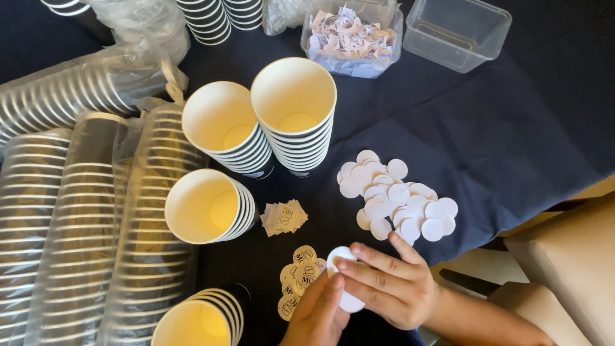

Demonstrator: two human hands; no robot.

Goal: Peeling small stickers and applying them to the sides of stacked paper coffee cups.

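Two hands meet at the bottom edge of the view over a dark blue tablecloth (512, 128). The right hand (387, 285) has its fingers pressed together on a white round sticker (343, 279), pinching it from the right; the left hand (317, 317) comes up from below, its fingertips closed against the same sticker's lower left edge. The sticker sits between both hands, just above the cloth near the table's front edge.

Four open stacks of paper cups stand or lean at centre — a tall pair side by side (262, 122), one stack tipped on its side below them (208, 206), and one more at the bottom edge (198, 320). At least four long sleeves of cups wrapped in clear plastic (77, 224) lie along the left side, and further dark-striped stacks (218, 16) show at the top.

One loose pile of blank white discs (397, 202), roughly twenty-five of them overlapping, lies just above the right hand. One small stack of printed square labels (284, 218) rests beside the tipped cups, and about six printed round stickers (298, 275) lie just left of the hands — some partly covered.

Two clear plastic tubs sit at the top: one filled with paper scraps (349, 38), one with little in it (458, 32).
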